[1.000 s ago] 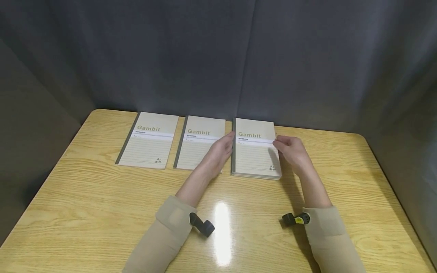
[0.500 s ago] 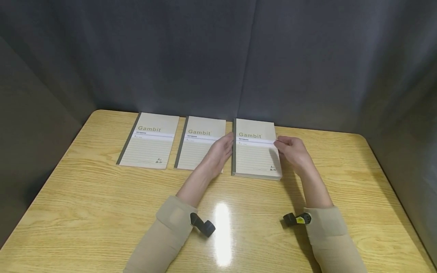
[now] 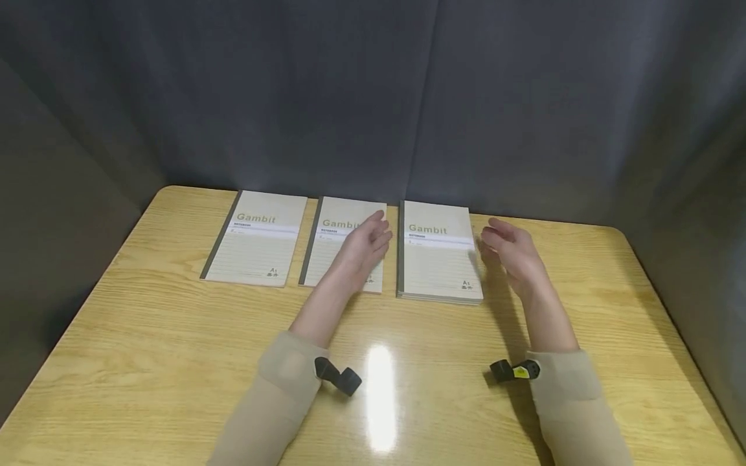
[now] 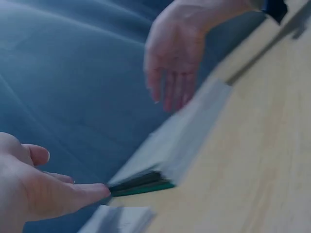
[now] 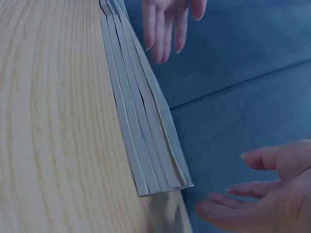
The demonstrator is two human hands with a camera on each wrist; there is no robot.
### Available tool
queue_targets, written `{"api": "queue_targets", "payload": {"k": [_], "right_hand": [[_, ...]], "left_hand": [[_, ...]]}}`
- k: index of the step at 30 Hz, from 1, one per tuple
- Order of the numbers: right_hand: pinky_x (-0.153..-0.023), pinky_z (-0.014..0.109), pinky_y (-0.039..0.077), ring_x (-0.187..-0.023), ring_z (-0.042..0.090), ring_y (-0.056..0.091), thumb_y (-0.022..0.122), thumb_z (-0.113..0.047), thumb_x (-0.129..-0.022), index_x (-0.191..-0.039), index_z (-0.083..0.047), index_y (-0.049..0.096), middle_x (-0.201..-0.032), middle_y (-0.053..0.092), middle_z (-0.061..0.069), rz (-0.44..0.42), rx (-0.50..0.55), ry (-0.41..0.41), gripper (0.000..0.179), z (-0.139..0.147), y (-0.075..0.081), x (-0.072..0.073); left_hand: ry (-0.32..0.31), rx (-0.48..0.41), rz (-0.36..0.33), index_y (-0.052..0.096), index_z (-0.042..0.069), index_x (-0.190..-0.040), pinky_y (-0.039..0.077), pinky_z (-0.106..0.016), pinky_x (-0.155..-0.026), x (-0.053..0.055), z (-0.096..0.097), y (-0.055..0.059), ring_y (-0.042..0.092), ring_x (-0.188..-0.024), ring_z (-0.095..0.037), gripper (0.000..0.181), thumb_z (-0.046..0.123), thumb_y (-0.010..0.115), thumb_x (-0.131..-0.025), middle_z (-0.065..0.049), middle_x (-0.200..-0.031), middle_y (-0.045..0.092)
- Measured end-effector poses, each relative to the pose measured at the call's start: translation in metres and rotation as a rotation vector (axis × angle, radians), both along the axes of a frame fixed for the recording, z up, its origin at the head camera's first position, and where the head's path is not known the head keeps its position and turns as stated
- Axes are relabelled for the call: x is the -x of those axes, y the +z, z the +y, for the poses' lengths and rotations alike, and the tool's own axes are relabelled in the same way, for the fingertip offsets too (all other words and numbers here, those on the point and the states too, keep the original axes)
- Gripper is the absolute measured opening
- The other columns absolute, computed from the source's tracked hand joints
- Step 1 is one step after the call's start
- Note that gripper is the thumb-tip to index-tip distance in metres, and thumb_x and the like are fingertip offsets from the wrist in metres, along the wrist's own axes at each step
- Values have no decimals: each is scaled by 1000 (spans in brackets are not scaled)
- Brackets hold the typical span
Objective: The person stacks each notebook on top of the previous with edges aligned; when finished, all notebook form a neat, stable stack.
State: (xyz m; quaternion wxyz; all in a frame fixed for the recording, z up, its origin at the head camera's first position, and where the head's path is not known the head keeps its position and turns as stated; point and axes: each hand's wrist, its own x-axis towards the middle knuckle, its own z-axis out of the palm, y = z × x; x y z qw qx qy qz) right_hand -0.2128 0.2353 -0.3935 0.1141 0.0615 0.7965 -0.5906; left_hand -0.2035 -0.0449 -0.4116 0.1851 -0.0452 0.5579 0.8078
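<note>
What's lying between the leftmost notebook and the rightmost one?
In the head view, the middle notebook lies there, partly hidden by the left hand, with table showing on both sides.

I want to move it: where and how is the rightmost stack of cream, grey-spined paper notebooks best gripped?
Probably by both long edges, from left and right: the stack lies flat, several layers thick, with wood-grain table showing along both.

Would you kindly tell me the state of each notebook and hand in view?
Left notebook: closed, cover up
Middle notebook: closed, cover up, partly hidden in head view
Stack of notebooks: closed, piled flat, top cover up
Left hand: holding nothing, fingers extended
Right hand: holding nothing
</note>
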Motion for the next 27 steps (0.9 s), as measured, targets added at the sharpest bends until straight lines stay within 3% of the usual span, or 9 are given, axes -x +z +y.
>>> {"api": "queue_targets", "payload": {"k": [5,9,15,21,27], "right_hand": [[-126,48,38,-149,32,42,48,-27,-109,-160,-3,34,-165,35,21,158,73,-152,57,-8,10,-6],[-123,47,42,-147,34,47,48,-32,-110,-157,-4,39,-160,40,22,198,187,-143,56,-37,18,-9],[-121,48,45,-146,38,47,44,-34,-111,-156,-4,40,-158,44,23,114,309,-79,54,-95,15,-11],[-125,54,37,-154,39,35,44,-42,-110,-157,-9,39,-163,36,21,35,355,4,58,-140,12,-15],[-132,49,26,-159,33,26,37,-50,-110,-161,-16,31,-169,28,15,-25,342,33,62,-149,2,-14]], "left_hand": [[34,0,36,23,17,-165,25,-39,-133,-1,-28,18,35,-156,-27,54,28,31,-112,-12,-169,31],[53,87,89,22,16,-165,23,-38,-134,-3,-61,27,33,-157,-26,56,27,34,-111,-12,-169,31],[80,270,104,16,19,-167,19,-34,-134,-11,-104,26,28,-159,-21,60,28,34,-110,-7,-171,27],[59,218,98,12,17,-167,13,-39,-136,-18,-116,25,17,-162,-25,59,27,26,-111,-11,-173,20],[23,200,105,14,16,-167,13,-39,-136,-14,-115,19,16,-162,-28,58,31,24,-112,-14,-173,19]]}}
